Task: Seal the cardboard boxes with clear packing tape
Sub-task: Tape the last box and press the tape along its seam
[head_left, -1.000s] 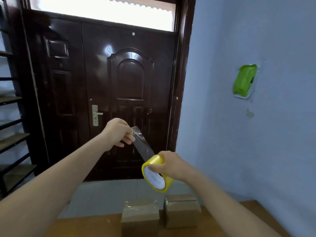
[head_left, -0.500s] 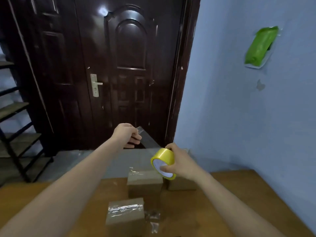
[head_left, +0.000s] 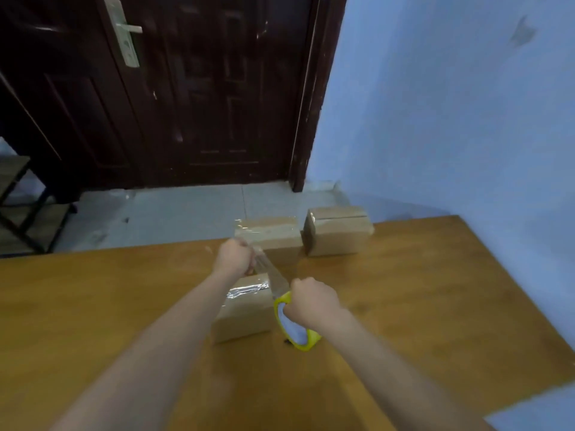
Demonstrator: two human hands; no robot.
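Three small cardboard boxes stand on a wooden table (head_left: 420, 290). The nearest box (head_left: 245, 309) has shiny clear tape across its top. A second box (head_left: 270, 233) behind it also carries tape. The third box (head_left: 337, 230) sits at the back right with a visible flap seam. My right hand (head_left: 312, 301) grips a yellow tape roll (head_left: 295, 328) just right of the nearest box. My left hand (head_left: 235, 256) pinches the free end of a clear tape strip (head_left: 272, 276) stretched from the roll, above the nearest box's far edge.
A dark wooden door (head_left: 202, 88) with a metal handle (head_left: 126, 29) stands beyond the table. A blue wall (head_left: 451, 104) runs along the right. Grey floor tiles (head_left: 174, 209) lie between table and door. Dark stair steps (head_left: 18, 194) show at far left.
The view has tilted down to the table. Both hands have dropped with the stretched tape, from in front of the door to just above the nearest box.
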